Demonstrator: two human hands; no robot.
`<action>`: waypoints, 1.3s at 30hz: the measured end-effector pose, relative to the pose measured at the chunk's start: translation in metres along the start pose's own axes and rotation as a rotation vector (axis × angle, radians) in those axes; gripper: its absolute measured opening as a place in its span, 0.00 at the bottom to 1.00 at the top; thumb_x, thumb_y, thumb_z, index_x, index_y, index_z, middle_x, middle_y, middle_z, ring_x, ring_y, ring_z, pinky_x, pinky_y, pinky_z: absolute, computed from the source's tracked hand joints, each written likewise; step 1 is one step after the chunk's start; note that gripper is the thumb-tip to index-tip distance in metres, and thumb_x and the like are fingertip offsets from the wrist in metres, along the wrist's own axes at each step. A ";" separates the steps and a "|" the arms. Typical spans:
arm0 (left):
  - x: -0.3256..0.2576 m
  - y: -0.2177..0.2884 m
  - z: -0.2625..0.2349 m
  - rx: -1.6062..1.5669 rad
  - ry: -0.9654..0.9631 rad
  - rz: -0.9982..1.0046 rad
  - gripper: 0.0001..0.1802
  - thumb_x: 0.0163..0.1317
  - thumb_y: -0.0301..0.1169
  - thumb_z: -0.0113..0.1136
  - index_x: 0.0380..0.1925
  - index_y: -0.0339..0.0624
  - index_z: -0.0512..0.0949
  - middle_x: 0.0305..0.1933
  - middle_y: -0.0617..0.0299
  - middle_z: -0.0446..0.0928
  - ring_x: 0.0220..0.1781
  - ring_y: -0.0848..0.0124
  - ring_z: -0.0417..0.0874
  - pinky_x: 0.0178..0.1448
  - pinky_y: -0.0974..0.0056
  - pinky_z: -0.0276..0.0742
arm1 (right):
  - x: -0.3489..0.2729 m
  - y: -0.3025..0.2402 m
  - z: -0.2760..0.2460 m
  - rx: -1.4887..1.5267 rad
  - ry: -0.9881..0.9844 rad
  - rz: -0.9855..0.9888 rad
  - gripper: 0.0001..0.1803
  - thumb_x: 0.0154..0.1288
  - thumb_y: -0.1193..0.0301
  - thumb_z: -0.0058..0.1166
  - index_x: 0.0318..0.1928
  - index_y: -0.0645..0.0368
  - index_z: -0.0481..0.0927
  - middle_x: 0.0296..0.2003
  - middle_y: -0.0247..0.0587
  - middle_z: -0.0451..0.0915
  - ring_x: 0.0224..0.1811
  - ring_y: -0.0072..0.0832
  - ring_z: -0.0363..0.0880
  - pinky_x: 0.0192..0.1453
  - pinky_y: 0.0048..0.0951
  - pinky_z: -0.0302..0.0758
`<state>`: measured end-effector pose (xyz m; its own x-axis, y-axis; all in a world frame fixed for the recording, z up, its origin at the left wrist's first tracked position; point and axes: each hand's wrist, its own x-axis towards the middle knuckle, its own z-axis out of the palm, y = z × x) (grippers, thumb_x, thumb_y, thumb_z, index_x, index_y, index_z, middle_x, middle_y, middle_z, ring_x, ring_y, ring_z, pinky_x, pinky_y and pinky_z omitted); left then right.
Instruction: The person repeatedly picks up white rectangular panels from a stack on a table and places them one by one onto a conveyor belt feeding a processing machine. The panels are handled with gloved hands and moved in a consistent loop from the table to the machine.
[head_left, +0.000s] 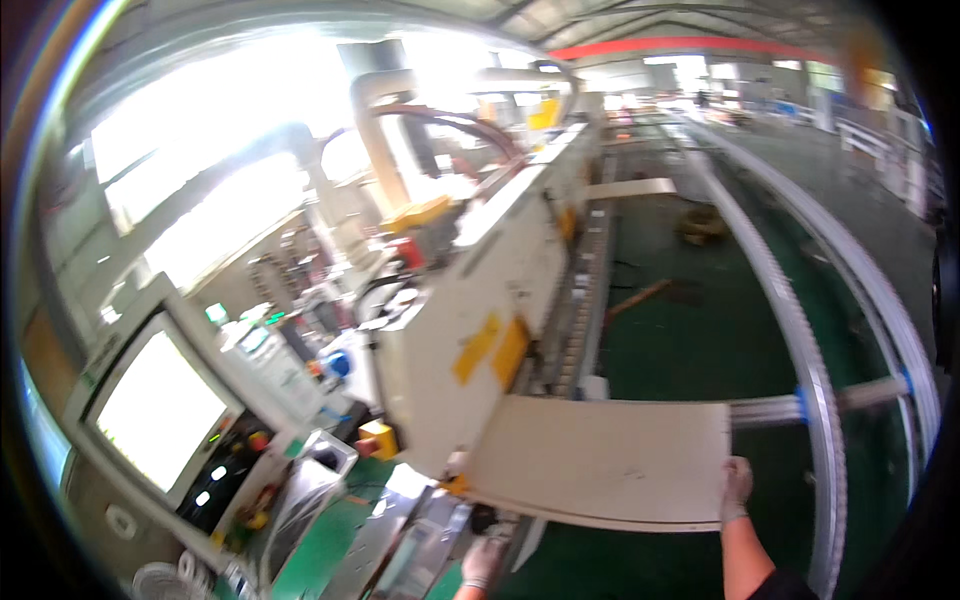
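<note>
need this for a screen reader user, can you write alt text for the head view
A person's gloved right hand grips the right edge of a flat pale panel lying at the side of a long cream machine. The left hand rests low by the machine's near end, beside a control screen.

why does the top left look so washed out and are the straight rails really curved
Head view: daylight through the windows overexposes the upper left, washing out detail there; the control screen also glows nearly white. The rails bow only from fisheye distortion, strongest near the dark rim. The whole picture is slightly soft; the right hand on the board and the left hand look smeared.
</note>
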<state>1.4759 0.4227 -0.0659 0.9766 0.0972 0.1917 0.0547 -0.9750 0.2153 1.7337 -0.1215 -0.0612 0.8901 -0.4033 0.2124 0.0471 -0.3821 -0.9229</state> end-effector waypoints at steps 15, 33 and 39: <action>-0.377 0.098 -0.083 -0.106 0.282 -1.200 0.27 0.72 0.50 0.58 0.59 0.41 0.80 0.61 0.41 0.80 0.58 0.43 0.82 0.63 0.43 0.78 | 0.052 0.064 0.009 0.071 -0.137 0.274 0.24 0.74 0.57 0.53 0.58 0.64 0.76 0.49 0.50 0.80 0.52 0.41 0.78 0.57 0.40 0.72; -0.772 0.235 0.040 -0.857 2.024 -2.363 0.21 0.71 0.45 0.65 0.49 0.36 0.82 0.46 0.47 0.83 0.41 0.56 0.81 0.48 0.46 0.82 | -0.428 -0.026 -0.010 -0.262 -2.218 0.876 0.07 0.77 0.62 0.57 0.46 0.49 0.79 0.36 0.31 0.84 0.33 0.26 0.81 0.38 0.31 0.81; -0.819 0.268 0.110 -1.436 2.084 -2.126 0.21 0.71 0.43 0.68 0.48 0.32 0.81 0.42 0.49 0.84 0.37 0.57 0.82 0.42 0.46 0.82 | -0.384 -0.019 0.000 -0.244 -1.527 0.607 0.12 0.70 0.60 0.61 0.48 0.50 0.79 0.33 0.39 0.83 0.27 0.32 0.78 0.30 0.36 0.78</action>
<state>0.7133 0.0603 -0.2704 -0.4844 0.2371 -0.8421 -0.7976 0.2757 0.5364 1.3912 0.0405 -0.1248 0.3528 0.5443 -0.7612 -0.3863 -0.6562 -0.6482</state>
